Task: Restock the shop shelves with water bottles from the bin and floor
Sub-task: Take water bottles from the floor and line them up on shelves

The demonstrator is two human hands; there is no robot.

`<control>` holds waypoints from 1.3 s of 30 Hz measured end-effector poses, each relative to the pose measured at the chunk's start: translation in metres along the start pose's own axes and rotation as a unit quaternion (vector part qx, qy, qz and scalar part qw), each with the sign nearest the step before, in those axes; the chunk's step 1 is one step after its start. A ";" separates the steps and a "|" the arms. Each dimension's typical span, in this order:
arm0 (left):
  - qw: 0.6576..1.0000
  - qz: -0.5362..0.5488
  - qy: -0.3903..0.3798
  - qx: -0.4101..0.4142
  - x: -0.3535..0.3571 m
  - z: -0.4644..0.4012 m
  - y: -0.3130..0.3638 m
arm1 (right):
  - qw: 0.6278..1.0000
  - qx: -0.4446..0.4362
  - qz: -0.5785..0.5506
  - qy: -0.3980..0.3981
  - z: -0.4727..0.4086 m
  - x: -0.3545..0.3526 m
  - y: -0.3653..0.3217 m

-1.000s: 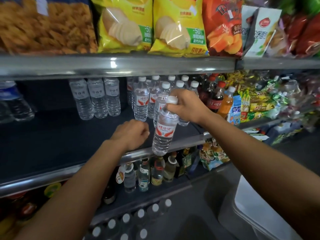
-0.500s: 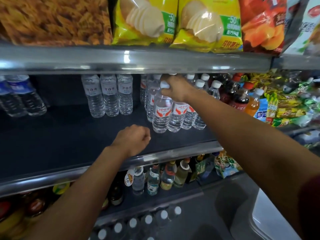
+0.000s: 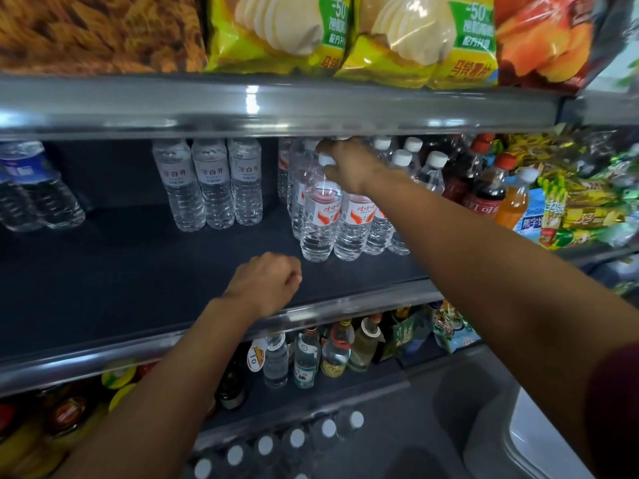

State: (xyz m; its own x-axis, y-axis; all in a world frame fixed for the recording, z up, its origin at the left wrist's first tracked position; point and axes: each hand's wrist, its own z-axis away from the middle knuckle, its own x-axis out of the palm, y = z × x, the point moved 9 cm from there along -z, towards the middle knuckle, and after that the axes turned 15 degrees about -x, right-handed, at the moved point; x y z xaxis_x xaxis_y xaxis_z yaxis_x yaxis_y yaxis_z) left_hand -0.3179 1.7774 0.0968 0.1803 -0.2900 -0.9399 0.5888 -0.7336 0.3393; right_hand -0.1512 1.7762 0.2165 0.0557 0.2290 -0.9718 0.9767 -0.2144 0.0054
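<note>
right hand (image 3: 349, 165) grips the neck of a water bottle (image 3: 320, 216) standing upright on the middle shelf (image 3: 138, 271), front-left of the red-label row, prob to square it w/ its neighbours, while left hand (image 3: 264, 283), curled & holding nothing, rests at the shelf edge.

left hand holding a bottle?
No. The left hand rests as an empty fist on the shelf edge; only the right hand grips a water bottle.
</note>
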 end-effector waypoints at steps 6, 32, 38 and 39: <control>1.000 0.002 0.002 0.007 0.001 -0.005 0.005 | 0.999 -0.011 0.002 0.030 0.007 0.002 -0.003; 0.975 -0.034 -0.219 -0.008 0.237 0.116 -0.052 | 0.952 0.122 -0.247 -0.134 0.288 0.285 -0.120; 0.955 -0.030 -0.285 -0.072 0.314 0.170 -0.096 | 0.924 0.120 -0.266 -0.247 0.346 0.379 -0.166; 0.953 -0.026 -0.292 -0.080 0.322 0.177 -0.101 | 0.922 0.117 -0.266 -0.257 0.350 0.390 -0.172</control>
State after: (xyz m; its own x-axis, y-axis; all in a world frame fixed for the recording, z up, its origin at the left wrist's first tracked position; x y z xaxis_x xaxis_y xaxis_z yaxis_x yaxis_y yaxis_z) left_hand -0.4587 1.6495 -0.2336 -0.2946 -0.5822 -0.7578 0.7059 -0.6671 0.2380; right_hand -0.3698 1.5696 -0.2457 -0.5829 -0.1055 -0.8057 0.7623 -0.4143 -0.4973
